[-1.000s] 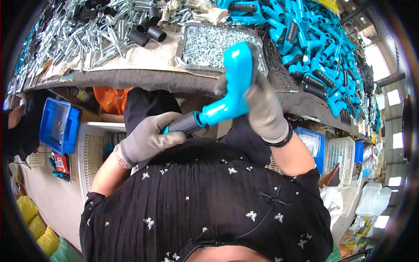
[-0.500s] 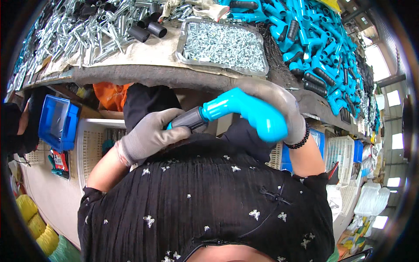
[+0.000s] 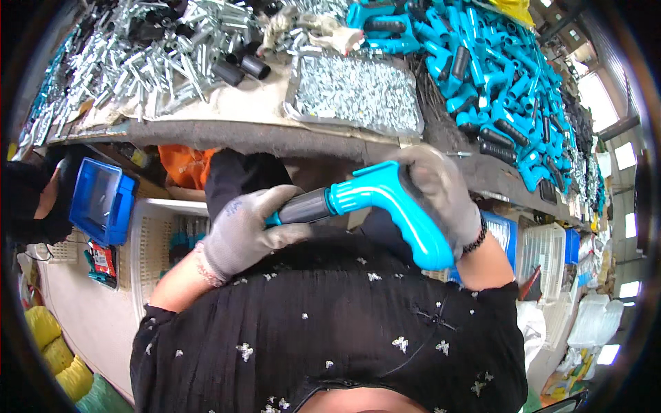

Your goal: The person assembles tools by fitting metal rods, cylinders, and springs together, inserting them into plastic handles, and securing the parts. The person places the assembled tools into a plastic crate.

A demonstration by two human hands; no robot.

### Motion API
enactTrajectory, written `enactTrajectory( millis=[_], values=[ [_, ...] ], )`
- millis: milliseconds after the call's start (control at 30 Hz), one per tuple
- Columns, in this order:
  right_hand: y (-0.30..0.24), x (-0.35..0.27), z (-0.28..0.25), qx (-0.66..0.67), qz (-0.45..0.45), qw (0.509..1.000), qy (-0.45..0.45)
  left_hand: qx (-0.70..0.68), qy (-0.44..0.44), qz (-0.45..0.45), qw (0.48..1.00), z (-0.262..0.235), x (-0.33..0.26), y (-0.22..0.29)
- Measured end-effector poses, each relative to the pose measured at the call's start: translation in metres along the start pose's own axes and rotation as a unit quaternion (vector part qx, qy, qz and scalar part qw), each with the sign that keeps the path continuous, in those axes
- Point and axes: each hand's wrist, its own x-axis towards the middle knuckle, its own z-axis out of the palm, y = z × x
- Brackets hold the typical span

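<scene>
A bright blue curved plastic pistol-grip handle (image 3: 396, 196) is held in front of my body, its rounded end pointing down and right. A dark grey-black sleeve (image 3: 306, 207) joins its narrow left end, with a bit of blue at the sleeve's far left. My left hand (image 3: 241, 234), in a grey work glove, is closed around that sleeve, thumb and fingers on either side. My right hand (image 3: 441, 189), also gloved, is closed on the handle's right side, against its dark grip strip. Some right-hand fingertips are hidden behind the handle.
On the bench ahead stands a clear tray (image 3: 354, 93) of small metal parts. Metal tubes (image 3: 172, 62) heap at left, blue handles (image 3: 482, 76) at right. Below are a white basket (image 3: 141, 248) and a blue bin (image 3: 100, 199). Another person's arm (image 3: 48, 196) shows far left.
The blue handle has turned, so its rounded end points further down and its side and dark strip show. My right hand has shifted its hold; my left stays on the sleeve.
</scene>
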Motion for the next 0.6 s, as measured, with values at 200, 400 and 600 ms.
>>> enactTrajectory(
  millis=[200, 400, 600],
  values=[
    [-0.012, 0.005, 0.018, -0.049, -0.1, 0.974, 0.195, 0.049, -0.104, 0.018, 0.993, 0.017, 0.0, -0.005],
    [-0.028, 0.011, 0.026, 0.227, -0.187, 0.954, 0.056, -0.05, -0.031, -0.01, 0.998, 0.009, 0.008, -0.035],
    [-0.02, 0.031, 0.008, 0.166, -0.311, 0.936, 0.003, -0.383, -0.057, -0.121, 0.914, 0.005, 0.005, -0.062]
  ],
)
